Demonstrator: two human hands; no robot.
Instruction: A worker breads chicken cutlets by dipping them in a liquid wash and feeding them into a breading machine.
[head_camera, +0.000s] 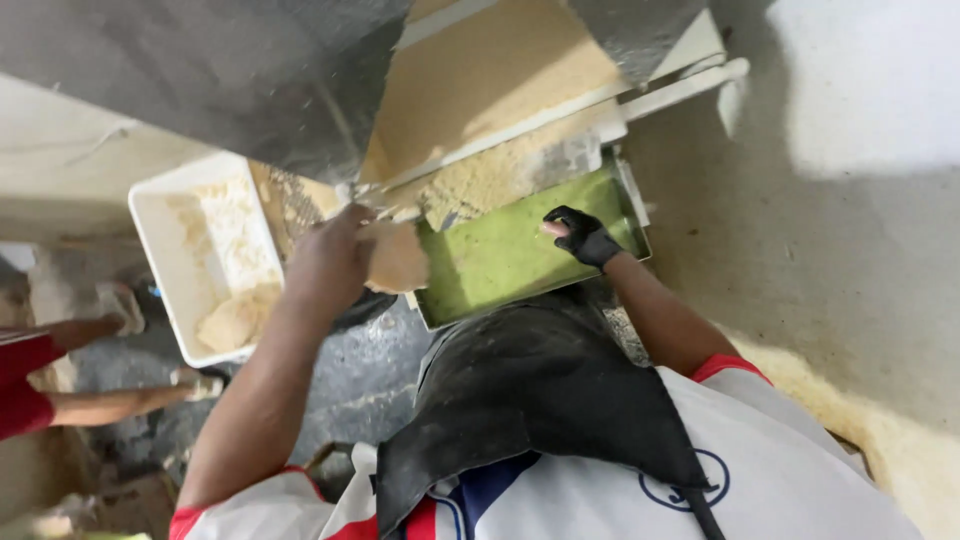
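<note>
A pale lump (397, 257) is held in the closed grip of the left hand (330, 262), just at the left end of the green tray (500, 255) and below the machine's chute (480, 95), where crumbly meal (480, 180) is piled. The gloved right hand (583, 236) is laid on the tray's far edge; whether its grip closes on the rim cannot be told. A white tub (165, 250) of meal is set to the left. Another person's legs (90, 400) are seen beyond it.

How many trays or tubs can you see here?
2. A green tray under the machine's chute, with the right hand on it; a white tub of pale powder left of the left hand. Others may be hidden.
</note>
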